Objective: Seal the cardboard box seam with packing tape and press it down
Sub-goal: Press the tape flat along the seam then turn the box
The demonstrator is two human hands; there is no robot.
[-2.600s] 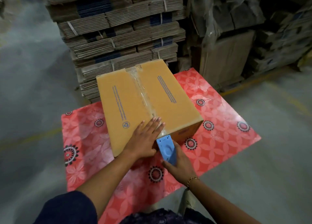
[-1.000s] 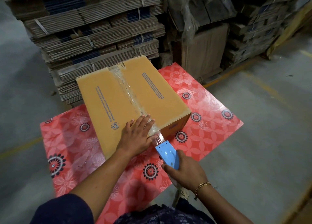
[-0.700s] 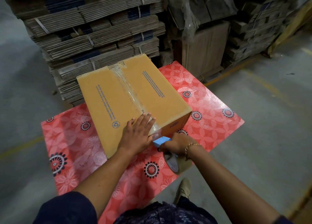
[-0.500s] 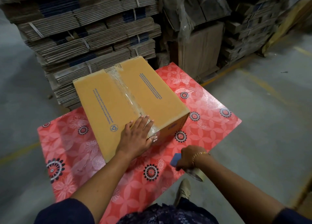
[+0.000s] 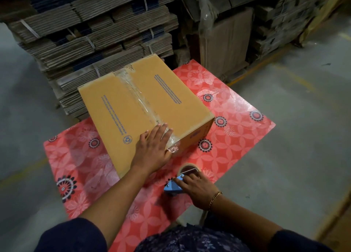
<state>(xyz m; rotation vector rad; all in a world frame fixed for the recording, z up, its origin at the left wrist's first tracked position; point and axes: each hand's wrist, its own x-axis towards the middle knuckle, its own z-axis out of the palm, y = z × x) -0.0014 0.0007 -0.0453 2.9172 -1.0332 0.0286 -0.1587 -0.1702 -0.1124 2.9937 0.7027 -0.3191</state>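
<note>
- Pressing my left hand [image 5: 152, 149] flat, fingers spread and gripping nothing, on the near end of the cardboard box [image 5: 144, 107], right where the clear packing tape [image 5: 140, 98] runs over the box's near top edge.
- The box sits on a red floral mat [image 5: 237, 122], toward the mat's far left corner, turned at an angle to the mat's edges.
- The tape covers the centre seam from the far edge of the lid to the near one; its loose tail [image 5: 173, 149] wrinkles down the front face.
- My right hand [image 5: 197, 187] is curled over the blue tape dispenser [image 5: 173, 188], which rests on the mat at its near edge, well apart from the box.
- I judge the strip is laid and cut, and the pressing step is in hand.
- Next I should let go of the dispenser, flatten the tail against the front face, then smooth along the seam toward the far edge.
- Beyond the mat's far edge stand strapped stacks of flattened cartons [image 5: 98, 29], with more cardboard under plastic sheeting [image 5: 207, 18] to the right.
- Nothing lies on the lid in my way; the dispenser occupies my right hand.
</note>
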